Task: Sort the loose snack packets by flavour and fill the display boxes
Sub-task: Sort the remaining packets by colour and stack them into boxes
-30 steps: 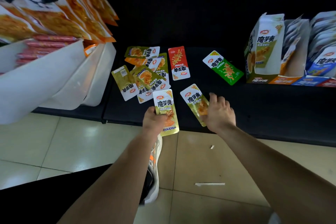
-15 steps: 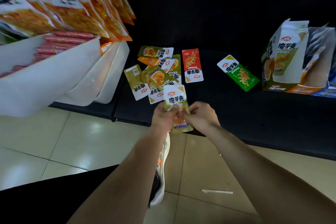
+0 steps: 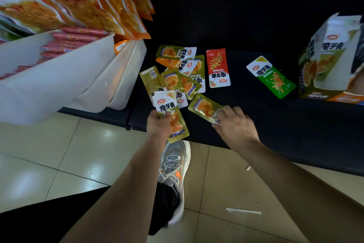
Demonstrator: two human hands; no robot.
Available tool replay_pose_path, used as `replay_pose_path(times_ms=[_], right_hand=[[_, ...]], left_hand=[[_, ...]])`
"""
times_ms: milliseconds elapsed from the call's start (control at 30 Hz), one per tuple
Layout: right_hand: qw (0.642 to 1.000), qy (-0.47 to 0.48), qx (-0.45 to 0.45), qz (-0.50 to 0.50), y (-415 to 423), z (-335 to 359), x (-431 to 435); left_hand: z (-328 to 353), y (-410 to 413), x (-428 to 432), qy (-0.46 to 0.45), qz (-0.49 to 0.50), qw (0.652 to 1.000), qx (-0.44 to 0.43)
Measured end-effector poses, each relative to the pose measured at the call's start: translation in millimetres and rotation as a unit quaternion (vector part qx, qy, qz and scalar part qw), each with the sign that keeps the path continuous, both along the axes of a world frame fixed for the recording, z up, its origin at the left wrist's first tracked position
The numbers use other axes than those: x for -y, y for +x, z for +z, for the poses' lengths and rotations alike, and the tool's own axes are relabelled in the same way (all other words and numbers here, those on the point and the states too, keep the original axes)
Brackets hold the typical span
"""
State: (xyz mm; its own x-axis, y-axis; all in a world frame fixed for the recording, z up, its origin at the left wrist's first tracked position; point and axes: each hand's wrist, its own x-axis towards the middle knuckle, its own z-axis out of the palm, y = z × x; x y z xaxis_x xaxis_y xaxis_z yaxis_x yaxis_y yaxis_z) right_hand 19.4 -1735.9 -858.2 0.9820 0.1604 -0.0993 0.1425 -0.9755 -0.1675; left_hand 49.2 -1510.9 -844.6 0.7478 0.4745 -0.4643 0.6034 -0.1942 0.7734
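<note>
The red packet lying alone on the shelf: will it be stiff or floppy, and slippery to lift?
The red packet looks thin and flat, so probably light and floppy. Its glossy film may be slippery. Lying flat on the dark shelf, it likely needs lifting by an edge.

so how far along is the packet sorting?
Early. Done: the left hand holds a small stack of olive packets. In hand: the right hand is taking another olive packet. Left: the olive pile, red packet and green packet lie loose on the shelf; nothing is going into the display box.
</note>
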Motion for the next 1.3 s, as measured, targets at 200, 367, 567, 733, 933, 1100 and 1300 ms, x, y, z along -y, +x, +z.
replay_pose_path(times_ms=[200,367,567,733,933,1100,1300], right_hand=[[0.976,0.016,-0.114,-0.186,-11.2,15.0,35.2],[0.951,0.195,-0.182,-0.157,-9.2,33.8,54.9],[0.918,0.305,-0.25,-0.034,6.6,82.4,70.6],[0.912,0.349,-0.183,-0.116,31.9,82.2,33.0],[0.897,0.38,-0.118,-0.192,47.7,59.1,-22.1],[0.95,0.294,-0.064,-0.087,61.9,36.7,-63.3],[0.981,0.039,-0.094,0.164,40.7,9.2,-80.3]], left_hand=[[4.9,-7.4,16.8,-0.01,-0.096,0.995,0.007],[16.0,-8.7,30.9,0.001,-0.156,0.987,0.021],[26.1,-7.9,40.0,-0.017,-0.221,0.974,0.037],[28.2,-13.9,53.3,-0.123,-0.284,0.951,0.009],[28.1,-16.2,43.4,-0.158,-0.256,0.954,-0.004],[13.9,-4.1,-0.4,-0.083,-0.07,0.994,0.015],[1.6,3.3,-35.1,0.029,0.018,0.999,0.029]])
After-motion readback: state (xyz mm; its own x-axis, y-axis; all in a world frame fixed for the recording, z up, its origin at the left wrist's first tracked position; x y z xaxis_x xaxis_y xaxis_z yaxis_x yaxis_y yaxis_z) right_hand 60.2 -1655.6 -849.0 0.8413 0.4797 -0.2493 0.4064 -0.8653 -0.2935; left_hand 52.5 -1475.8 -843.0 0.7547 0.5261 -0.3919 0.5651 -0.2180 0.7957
